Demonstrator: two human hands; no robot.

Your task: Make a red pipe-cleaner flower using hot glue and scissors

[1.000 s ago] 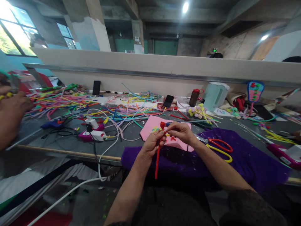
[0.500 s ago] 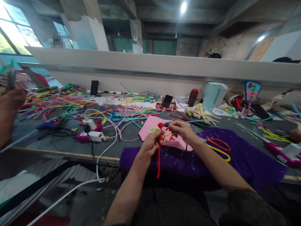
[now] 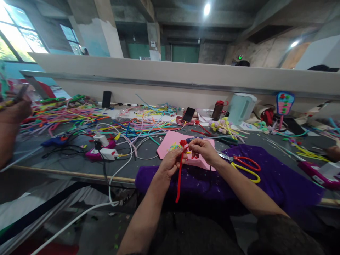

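My left hand (image 3: 170,163) grips a red pipe cleaner (image 3: 179,180) near its top, and the long tail hangs down past the table edge. The top of the stem is curled into a small red knot (image 3: 183,143). My right hand (image 3: 204,150) pinches the red pipe cleaner just beside that knot. Both hands hover over a pink felt sheet (image 3: 170,141) that lies on a purple cloth (image 3: 278,180).
Red-and-yellow scissors (image 3: 245,165) lie on the cloth to the right. Heaps of coloured pipe cleaners (image 3: 79,115), a power strip with white cables (image 3: 105,150), a phone (image 3: 188,114), a brown bottle (image 3: 218,109) and a pale kettle (image 3: 240,108) cover the table. Another person's hand (image 3: 12,117) works at far left.
My right hand has slid down and closer to the left hand, working the red stem's top. The hanging tail swung slightly. The other person's hand at left shifted a little.
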